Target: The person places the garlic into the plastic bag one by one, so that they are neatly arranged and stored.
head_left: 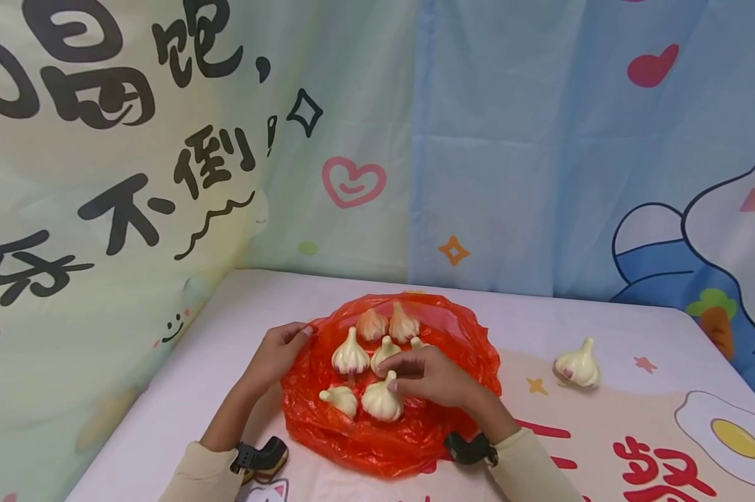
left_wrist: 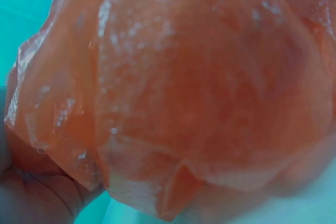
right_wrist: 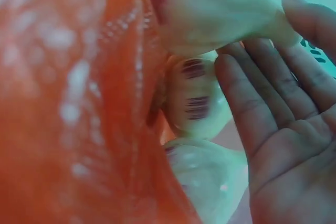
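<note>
A red plastic bag [head_left: 327, 436] lies spread open on the table, several garlic bulbs in it. At its left rim my left hand [head_left: 281, 352] grips the plastic. In the left wrist view the bag [left_wrist: 210, 93] fills most of the picture, and part of the left hand [left_wrist: 42, 195] shows at the lower left. My right hand [head_left: 433, 376] is over the bag, pinching the neck of a front garlic bulb [head_left: 382, 401] between thumb and fingers. The right wrist view shows this bulb [right_wrist: 210, 9] at the fingertips, with two other bulbs beneath.
One garlic bulb [head_left: 578, 364] lies outside the bag, on the table [head_left: 540, 328] to the right. Beyond the table's back edge hangs a printed curtain [head_left: 490, 153]. A black strap-on device [head_left: 261, 459] sits at the left wrist, another [head_left: 468, 448] at the right.
</note>
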Available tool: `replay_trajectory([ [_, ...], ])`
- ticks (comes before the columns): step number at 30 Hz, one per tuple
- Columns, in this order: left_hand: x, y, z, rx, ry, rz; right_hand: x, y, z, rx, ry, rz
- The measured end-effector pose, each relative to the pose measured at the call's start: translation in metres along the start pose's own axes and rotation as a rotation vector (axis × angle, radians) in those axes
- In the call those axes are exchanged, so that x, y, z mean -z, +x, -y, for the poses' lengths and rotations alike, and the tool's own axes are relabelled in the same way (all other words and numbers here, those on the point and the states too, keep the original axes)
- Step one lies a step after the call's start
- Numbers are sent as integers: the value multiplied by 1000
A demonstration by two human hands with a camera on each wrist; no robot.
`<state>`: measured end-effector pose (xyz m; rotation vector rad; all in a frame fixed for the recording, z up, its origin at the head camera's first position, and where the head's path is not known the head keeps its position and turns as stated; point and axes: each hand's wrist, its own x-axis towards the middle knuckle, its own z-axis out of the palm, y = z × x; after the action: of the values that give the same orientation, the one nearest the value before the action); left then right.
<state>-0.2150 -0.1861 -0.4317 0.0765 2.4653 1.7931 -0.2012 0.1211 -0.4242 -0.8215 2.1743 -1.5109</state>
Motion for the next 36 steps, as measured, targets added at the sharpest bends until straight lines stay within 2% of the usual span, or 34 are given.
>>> replay_trajectory([
  [6, 1, 0, 1, -5, 2, -3, 7, -5, 13, 4, 2, -70],
  [17, -3, 1, 0, -6, 39, -14, 35, -24, 12, 17, -63, -145],
  [22, -3, 1, 3, -16, 33, -12, 51, -36, 12, 48, -95, -211],
  [26, -3, 0, 3, -23, 28, -11, 66, -45, 9, 53, -114, -302],
  [30, -3, 1, 4, -23, 30, -15, 81, -57, 9, 39, -154, -442],
  [36, -3, 1, 5, -20, 27, -18, 100, -75, 9, -41, -252, -666],
])
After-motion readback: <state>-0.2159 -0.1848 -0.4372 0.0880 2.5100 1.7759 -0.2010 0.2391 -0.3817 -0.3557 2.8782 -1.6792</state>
